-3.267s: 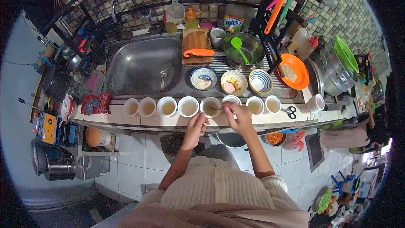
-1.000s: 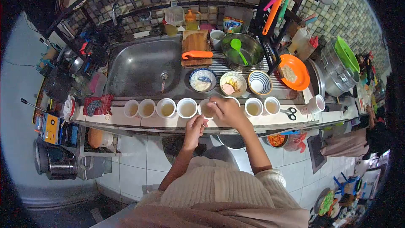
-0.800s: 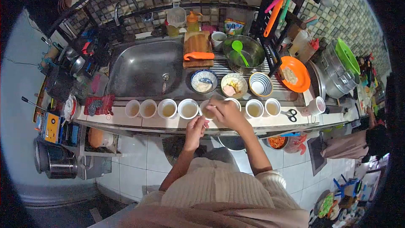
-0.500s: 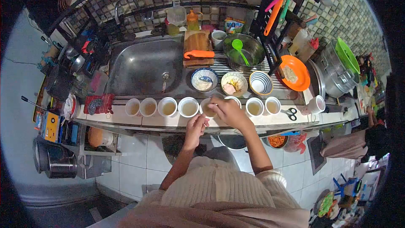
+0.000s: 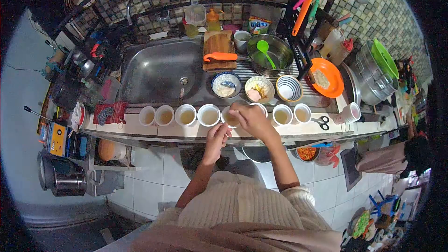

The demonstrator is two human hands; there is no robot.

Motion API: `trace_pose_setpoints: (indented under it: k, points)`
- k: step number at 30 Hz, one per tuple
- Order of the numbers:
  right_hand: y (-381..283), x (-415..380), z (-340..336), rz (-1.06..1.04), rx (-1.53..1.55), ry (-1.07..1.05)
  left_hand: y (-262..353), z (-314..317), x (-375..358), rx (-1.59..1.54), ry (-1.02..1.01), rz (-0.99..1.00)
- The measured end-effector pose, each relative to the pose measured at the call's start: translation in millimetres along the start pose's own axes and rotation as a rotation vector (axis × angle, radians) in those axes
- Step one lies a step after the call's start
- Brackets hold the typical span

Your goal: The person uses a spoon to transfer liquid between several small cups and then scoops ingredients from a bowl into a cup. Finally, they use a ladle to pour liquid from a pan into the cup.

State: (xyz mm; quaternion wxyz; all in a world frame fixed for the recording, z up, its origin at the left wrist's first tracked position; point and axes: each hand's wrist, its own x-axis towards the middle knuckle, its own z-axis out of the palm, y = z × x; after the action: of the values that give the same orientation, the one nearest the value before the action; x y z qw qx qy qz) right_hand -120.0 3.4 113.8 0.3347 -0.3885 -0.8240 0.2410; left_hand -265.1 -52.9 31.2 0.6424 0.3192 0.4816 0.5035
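Observation:
Several small white cups stand in a row along the counter's front edge, with pale brownish liquid visible in most. My right hand (image 5: 250, 120) is over the middle cup (image 5: 229, 118), fingers closed; what they hold, if anything, is too small to make out. Just in front of the same cup, my left hand (image 5: 216, 141) has its fingers bent together, and their contents cannot be made out. A filled cup (image 5: 208, 115) stands to the left of my hands. Partly behind my right hand is another cup (image 5: 259, 108).
Behind the cups are a blue-rimmed bowl (image 5: 226, 85), a bowl with pink and yellow food (image 5: 259, 90) and a striped bowl (image 5: 289, 88). Scissors (image 5: 321, 122) and a stack of cups (image 5: 349, 113) lie at the right. The sink (image 5: 161, 72) is at the left.
The view has shifted very slightly. Both hands stay at the middle cup, my right hand's fingers moving only a little.

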Motion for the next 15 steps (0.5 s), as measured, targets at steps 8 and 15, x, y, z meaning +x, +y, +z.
trace_pose_setpoints:
  k: [8, 15]
  points:
    - [-1.7, 0.9, -3.0, 0.044, -0.02, 0.039, -1.6, -0.2, -0.1, -0.02, -0.013, 0.025]
    - [6.6, -0.5, 2.6, -0.005, -0.005, 0.025, -2.5, 0.9, 0.3, -0.03, -0.012, 0.043]
